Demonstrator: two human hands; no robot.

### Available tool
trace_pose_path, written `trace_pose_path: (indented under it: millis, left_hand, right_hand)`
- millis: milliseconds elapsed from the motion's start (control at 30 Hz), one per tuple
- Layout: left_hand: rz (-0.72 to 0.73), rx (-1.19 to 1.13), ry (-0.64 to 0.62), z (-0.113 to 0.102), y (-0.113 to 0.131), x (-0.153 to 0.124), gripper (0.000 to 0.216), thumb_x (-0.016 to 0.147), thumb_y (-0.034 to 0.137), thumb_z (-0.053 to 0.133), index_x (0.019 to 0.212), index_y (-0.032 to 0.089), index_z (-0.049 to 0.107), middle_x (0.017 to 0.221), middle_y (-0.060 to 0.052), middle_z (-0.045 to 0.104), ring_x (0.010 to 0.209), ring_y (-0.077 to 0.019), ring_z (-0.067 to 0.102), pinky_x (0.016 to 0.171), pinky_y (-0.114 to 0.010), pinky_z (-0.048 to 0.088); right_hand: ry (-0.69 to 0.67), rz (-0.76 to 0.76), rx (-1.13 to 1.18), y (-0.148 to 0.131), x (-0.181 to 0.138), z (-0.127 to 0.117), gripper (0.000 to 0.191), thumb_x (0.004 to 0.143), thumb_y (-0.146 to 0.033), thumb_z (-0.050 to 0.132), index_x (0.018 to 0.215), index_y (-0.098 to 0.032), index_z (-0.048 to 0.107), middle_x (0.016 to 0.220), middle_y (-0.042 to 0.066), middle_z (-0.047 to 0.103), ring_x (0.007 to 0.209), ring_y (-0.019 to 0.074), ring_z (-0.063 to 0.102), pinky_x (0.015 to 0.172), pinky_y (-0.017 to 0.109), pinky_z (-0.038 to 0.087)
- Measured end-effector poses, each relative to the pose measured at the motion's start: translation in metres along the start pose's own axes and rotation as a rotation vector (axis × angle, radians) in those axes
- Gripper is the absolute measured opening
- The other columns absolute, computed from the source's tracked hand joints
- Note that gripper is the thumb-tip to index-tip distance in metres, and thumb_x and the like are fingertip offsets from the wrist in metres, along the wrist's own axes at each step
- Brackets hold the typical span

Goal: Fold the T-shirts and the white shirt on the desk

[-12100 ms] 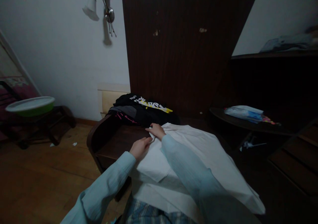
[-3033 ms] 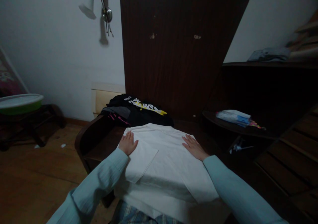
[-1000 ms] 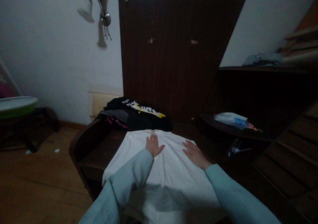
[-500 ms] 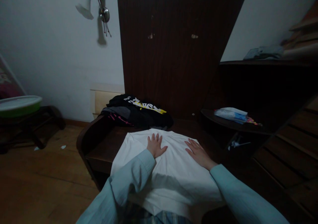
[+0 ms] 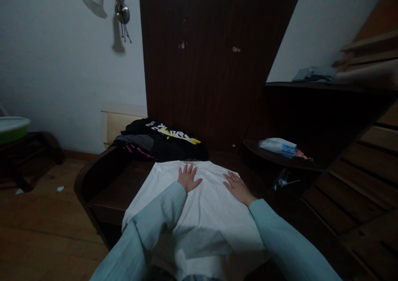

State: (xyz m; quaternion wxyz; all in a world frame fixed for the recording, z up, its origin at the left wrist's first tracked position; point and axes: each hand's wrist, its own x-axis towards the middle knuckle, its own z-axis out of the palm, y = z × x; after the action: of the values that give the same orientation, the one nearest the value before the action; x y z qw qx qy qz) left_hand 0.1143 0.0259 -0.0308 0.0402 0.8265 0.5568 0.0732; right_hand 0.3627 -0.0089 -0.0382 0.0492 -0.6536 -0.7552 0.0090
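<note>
A white cloth [image 5: 214, 218], which looks like a garment, lies spread over the dark wooden dresser top [image 5: 108, 189] and hangs down over its front edge toward me. My left hand [image 5: 188, 178] rests flat on its upper middle, fingers spread. Farther right, my right hand [image 5: 239, 188] also lies flat on the cloth near its right edge, fingers stretched out. Shallow creases run through the fabric between the hands. Just behind the cloth sits a heap of dark clothes [image 5: 168, 144] with white, yellow and pink print.
A tall dark board [image 5: 214, 73] rises behind the dresser. On the right, a rounded shelf [image 5: 280, 157] holds a plastic packet [image 5: 278, 146]. At left, a green basin [image 5: 14, 131] stands on a low stool [image 5: 31, 148]. A lamp [image 5: 95, 1] hangs on the wall.
The view has shifted a little to the right, so everything sits farther left. Both hands stay flat on the white cloth, and its front part now lies smoother and lower.
</note>
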Motion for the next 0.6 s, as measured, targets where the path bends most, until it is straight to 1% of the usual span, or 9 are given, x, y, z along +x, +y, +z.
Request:
trace_pose_path:
  millis: [133,233,333,433,500,600]
  left_hand:
    - [-0.007,0.011,0.047,0.001,-0.002,-0.024,0.070,0.079,0.062,0.023,0.133,0.019,0.030,0.142,-0.010,0.025,0.130,-0.0324,0.016,0.100,-0.055,0.014]
    - [-0.011,0.006,0.055,-0.002,-0.003,-0.039,0.065,0.082,0.059,0.020,0.132,0.020,0.033,0.141,-0.009,0.028,0.130,-0.0300,0.019,0.101,-0.053,0.016]
    - [-0.016,0.005,0.057,-0.005,-0.006,-0.048,0.062,0.083,0.057,0.019,0.131,0.021,0.034,0.140,-0.008,0.030,0.129,-0.0284,0.021,0.101,-0.051,0.018]
    - [-0.026,0.016,0.068,-0.004,-0.008,-0.055,0.065,0.082,0.058,0.020,0.132,0.019,0.033,0.140,-0.009,0.029,0.129,-0.0299,0.020,0.101,-0.052,0.018]
    - [-0.031,0.019,0.079,-0.002,-0.009,-0.061,0.066,0.082,0.059,0.021,0.132,0.018,0.033,0.140,-0.010,0.030,0.129,-0.0309,0.020,0.101,-0.053,0.018]
    - [-0.027,0.023,0.094,0.000,-0.010,-0.067,0.065,0.082,0.059,0.021,0.132,0.019,0.034,0.140,-0.010,0.030,0.129,-0.0315,0.020,0.100,-0.053,0.019]
  right_hand:
    - [0.037,-0.059,0.004,-0.001,-0.012,0.009,0.054,0.087,-0.046,0.023,0.130,-0.018,0.037,0.140,0.009,0.029,0.129,0.0217,0.022,0.105,0.038,0.019]
    - [0.040,-0.072,0.009,-0.007,-0.020,0.009,0.054,0.086,-0.047,0.023,0.130,-0.019,0.038,0.140,0.008,0.029,0.129,0.0217,0.023,0.105,0.039,0.019]
    - [-0.031,-0.046,0.000,-0.018,-0.022,-0.004,0.053,0.085,-0.044,0.028,0.130,-0.016,0.039,0.139,0.010,0.031,0.128,0.0230,0.025,0.105,0.039,0.020]
    - [-0.093,-0.066,-0.006,-0.032,-0.016,-0.025,0.048,0.082,-0.039,0.039,0.121,-0.012,0.049,0.133,0.014,0.040,0.124,0.0252,0.033,0.102,0.038,0.024]
    - [-0.053,-0.124,0.027,-0.047,-0.008,-0.036,0.041,0.081,-0.033,0.041,0.113,-0.010,0.055,0.129,0.016,0.044,0.121,0.0246,0.038,0.101,0.036,0.027]
    - [0.078,-0.252,0.162,-0.081,0.009,-0.041,0.036,0.083,-0.025,0.038,0.111,-0.011,0.055,0.123,0.013,0.050,0.115,0.0202,0.044,0.098,0.032,0.031]
